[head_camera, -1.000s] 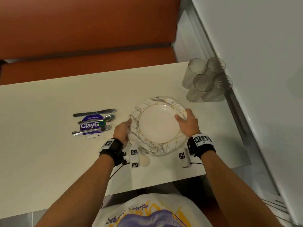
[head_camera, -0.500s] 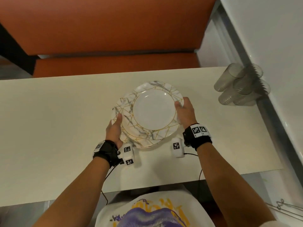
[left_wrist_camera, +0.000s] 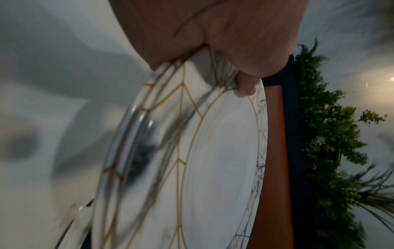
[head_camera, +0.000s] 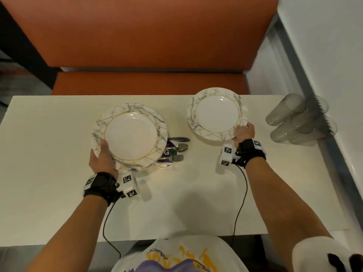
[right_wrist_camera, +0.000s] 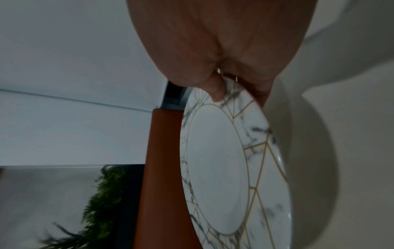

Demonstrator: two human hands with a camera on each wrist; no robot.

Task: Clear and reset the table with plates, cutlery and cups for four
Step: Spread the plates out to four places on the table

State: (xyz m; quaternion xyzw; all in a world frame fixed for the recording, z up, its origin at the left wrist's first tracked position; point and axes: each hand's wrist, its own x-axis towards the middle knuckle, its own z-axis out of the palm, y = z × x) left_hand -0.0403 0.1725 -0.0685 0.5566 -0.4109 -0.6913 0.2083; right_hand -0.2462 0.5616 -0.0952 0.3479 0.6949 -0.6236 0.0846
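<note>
1. Left hand (head_camera: 103, 156) grips a stack of plates (head_camera: 130, 135) by the near-left rim, thumb lying on top of the marbled border, fingers hidden beneath. The left wrist view shows more than one rim edge under the top plate, blurred, so the count can't be told.

2. That stack sits over the white table (head_camera: 186, 203), left of the table's middle, and appears lifted above it rather than resting; its right edge covers part of the cutlery.

3. Right hand (head_camera: 244, 132) pinches a single plate (head_camera: 217, 113) at its near-right rim: thumb on top, fingers curled underneath. The right wrist view confirms the thumb tip pressed on the gold-lined border.

4. This single plate is at the table's far edge, right of the middle, its far rim reaching past the edge toward the orange bench (head_camera: 149, 83). Whether it touches the tabletop, I cannot tell.

5. Peeking out on the table between the two plates: a knife (head_camera: 179, 139), a spoon (head_camera: 181, 147) and a fork (head_camera: 177, 158), lying on a purple label (head_camera: 169, 152), all partly hidden by the stack.

6. At the table's far-right corner, against the wall, stands a cluster of clear grey cups (head_camera: 301, 119), well apart from both hands.

7. Both wrists wear black straps carrying white marker blocks with trailing cables.
</note>
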